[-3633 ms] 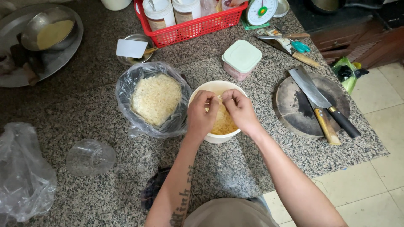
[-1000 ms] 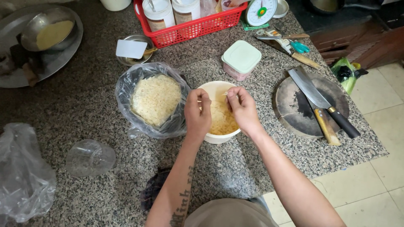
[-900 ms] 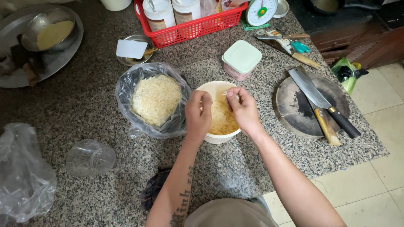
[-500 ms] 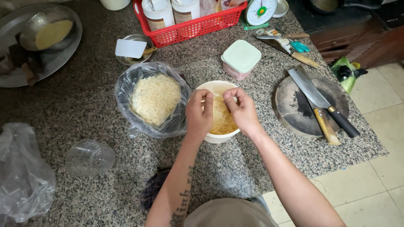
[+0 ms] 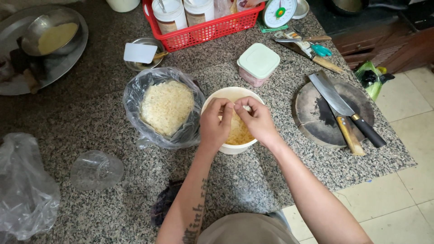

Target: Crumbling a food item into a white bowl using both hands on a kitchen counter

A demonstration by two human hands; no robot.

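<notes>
A white bowl point(image 5: 228, 92) of yellow food stands on the granite counter point(image 5: 90, 131) in front of me. Both hands hover over it. My left hand point(image 5: 214, 124) and my right hand point(image 5: 255, 119) meet fingertip to fingertip, pinching a small pale piece point(image 5: 246, 108) of the food between them above the bowl. To the left of the bowl lies an open clear plastic bag point(image 5: 165, 106) filled with pale shredded food.
A round chopping board point(image 5: 316, 115) with a cleaver point(image 5: 343, 108) and a second knife sits to the right. Behind are a lidded tub point(image 5: 258, 63), a red basket point(image 5: 203, 27) of jars and a kitchen scale point(image 5: 280, 11). A glass point(image 5: 95, 169) and a crumpled bag point(image 5: 25, 187) lie at left.
My hands have drawn closer together over the bowl, fingertips now touching around a small piece. Nothing else has moved.
</notes>
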